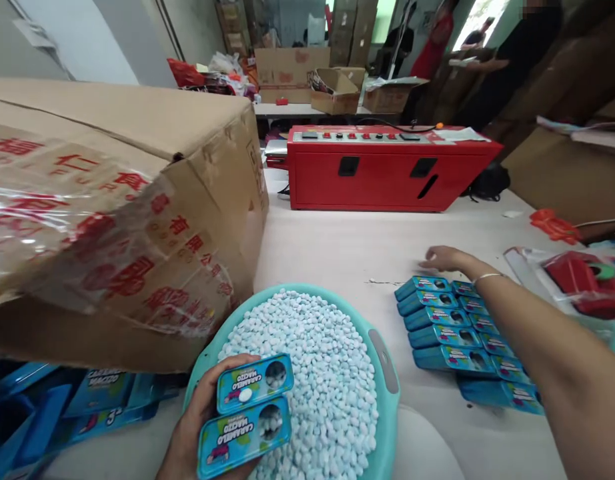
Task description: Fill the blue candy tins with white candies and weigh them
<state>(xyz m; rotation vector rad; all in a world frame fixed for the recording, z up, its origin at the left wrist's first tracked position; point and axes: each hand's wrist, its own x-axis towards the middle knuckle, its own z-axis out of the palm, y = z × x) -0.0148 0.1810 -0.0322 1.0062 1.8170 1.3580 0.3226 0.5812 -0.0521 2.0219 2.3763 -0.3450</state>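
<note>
Fingers of the left hand [192, 423] are closed around two blue boxes [240, 433], one above the other, over a round teal tub [389, 427]; one white bit sits on the upper box; lots of pale blue bits [327, 373] fill the tub; to the right, more blue boxes stand in rows [427, 337] on the white tabletop [327, 247]; the right hand [445, 259] is just past their far end, its fingers bent, but I cannot tell if they pinch anything; a big cardboard box [207, 200] stands left of the tub; farther back is a long red machine [357, 177].
</note>
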